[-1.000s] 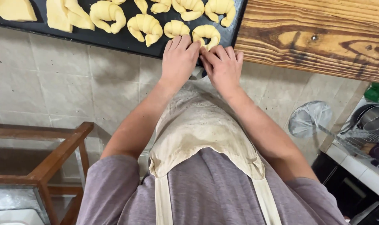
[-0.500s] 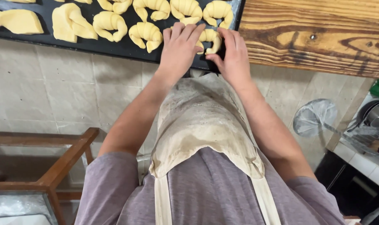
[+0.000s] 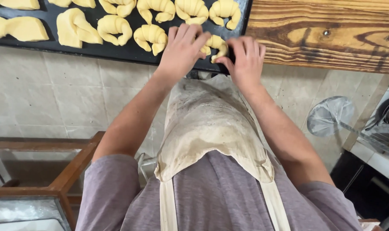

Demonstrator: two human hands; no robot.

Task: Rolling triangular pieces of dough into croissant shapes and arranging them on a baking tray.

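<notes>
A black baking tray point(image 3: 117, 50) lies along the top of the view, loaded with several raw, pale-yellow dough crescents. My left hand point(image 3: 182, 49) rests fingers-down over one crescent point(image 3: 215, 44) near the tray's front edge. My right hand point(image 3: 245, 60) pinches the right tip of that same crescent between thumb and fingers. Beside my left hand sits another shaped crescent point(image 3: 151, 37). Flat, unrolled dough pieces point(image 3: 72, 29) lie further left on the tray. My stained cream apron point(image 3: 211, 128) fills the middle of the view.
A varnished wooden board point(image 3: 331, 36) adjoins the tray on the right. Below is a tiled floor point(image 3: 53, 98). A wooden frame with glass point(image 3: 53, 171) stands at lower left. A wire skimmer point(image 3: 331, 116) and metal utensils lie at right.
Both hands have moved further onto the tray, from its front edge onto the nearest crescent. My right hand now pinches that crescent's tip.
</notes>
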